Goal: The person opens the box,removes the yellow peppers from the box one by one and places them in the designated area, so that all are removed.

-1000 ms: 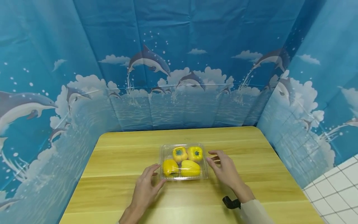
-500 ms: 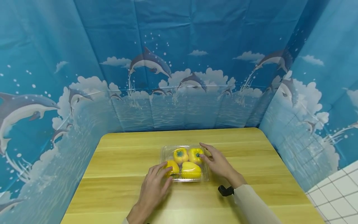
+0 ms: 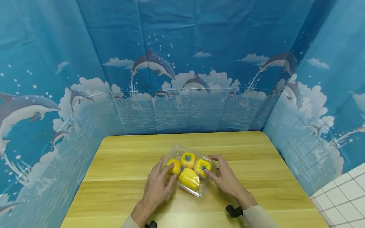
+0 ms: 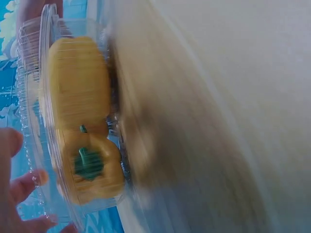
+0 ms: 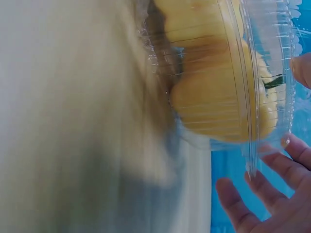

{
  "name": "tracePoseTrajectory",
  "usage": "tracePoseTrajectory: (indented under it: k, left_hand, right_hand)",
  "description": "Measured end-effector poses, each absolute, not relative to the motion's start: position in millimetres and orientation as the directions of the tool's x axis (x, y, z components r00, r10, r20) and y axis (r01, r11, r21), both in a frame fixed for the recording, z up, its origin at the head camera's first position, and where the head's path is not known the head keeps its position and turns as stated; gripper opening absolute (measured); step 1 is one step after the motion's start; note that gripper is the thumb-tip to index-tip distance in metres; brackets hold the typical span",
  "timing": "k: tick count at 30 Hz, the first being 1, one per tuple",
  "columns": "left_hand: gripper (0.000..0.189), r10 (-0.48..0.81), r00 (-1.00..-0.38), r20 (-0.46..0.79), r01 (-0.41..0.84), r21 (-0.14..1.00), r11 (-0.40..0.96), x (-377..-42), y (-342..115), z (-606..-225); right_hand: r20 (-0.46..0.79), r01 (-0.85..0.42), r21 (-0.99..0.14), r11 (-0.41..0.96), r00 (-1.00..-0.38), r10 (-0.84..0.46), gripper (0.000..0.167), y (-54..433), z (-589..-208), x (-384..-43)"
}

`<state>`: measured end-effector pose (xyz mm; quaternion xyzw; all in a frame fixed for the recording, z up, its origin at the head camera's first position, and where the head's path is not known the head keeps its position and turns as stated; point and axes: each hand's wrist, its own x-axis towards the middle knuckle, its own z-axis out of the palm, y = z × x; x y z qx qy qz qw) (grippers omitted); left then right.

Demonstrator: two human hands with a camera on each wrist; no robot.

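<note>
"Blue dolphin curtain [image 3: 188, 107] on three sides of you, white tiles [image 3: 342, 196] past the right. What's different on that tabletop [image 3: 119, 158]?"

"Half a second ago the clear plastic box [image 3: 177, 149] sat square to the far edge. Now it's turned askew, one corner toward that edge and another toward me. The four yellow fruits [image 3: 188, 160] inside have swung round with it."

"And your hands?"

"My left hand [image 3: 156, 184] is clamped on the box's left corner, thumb and fingers set against it. My right hand [image 3: 226, 178] is clamped on the right-hand end, thumb over the top; it has come a little nearer to me along with that corner."

"Whereabouts is the box?"

"Between my hands, around the middle of the tabletop, well in from the left and right edges."

"What's the surface like?"

"Yellowish wood grain, streaks running side to side, far corners rounded, curtain hanging just behind."
</note>
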<state>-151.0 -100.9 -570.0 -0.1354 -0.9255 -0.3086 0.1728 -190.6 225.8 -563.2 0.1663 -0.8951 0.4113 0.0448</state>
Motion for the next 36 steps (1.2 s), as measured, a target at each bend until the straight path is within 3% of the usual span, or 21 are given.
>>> tracePoseTrajectory:
  k: [8,16,23,29,36]
  left_hand:
    - [0.068,0.203,-0.954,0.219,0.297,0.62,0.726,-159,-105,-571]
    - [0.067,0.115,-0.971,0.208,0.232,0.721,0.653,-161,-103,-572]
    - [0.053,0.024,-0.97,0.242,0.216,0.81,0.545,-162,-96,-569]
    - [0.066,0.061,-0.984,0.167,0.177,0.873,0.454,-153,-91,-566]
    - [0.081,0.038,-0.982,0.187,0.18,0.841,0.51,-143,-90,-569]
  right_hand:
    - [0.297,-0.391,-0.607,0.692,-0.919,-0.259,0.069,220,-565,-164]
    - [0.331,-0.394,-0.566,0.724,-0.913,-0.239,0.072,213,-565,-141]
    - [0.388,-0.415,-0.577,0.703,-0.897,-0.211,0.07,201,-569,-123]
    - [0.502,-0.509,-0.575,0.641,-0.838,-0.216,0.07,188,-574,-110]
    - [0.602,-0.616,-0.519,0.593,-0.755,-0.258,0.069,176,-585,-103]
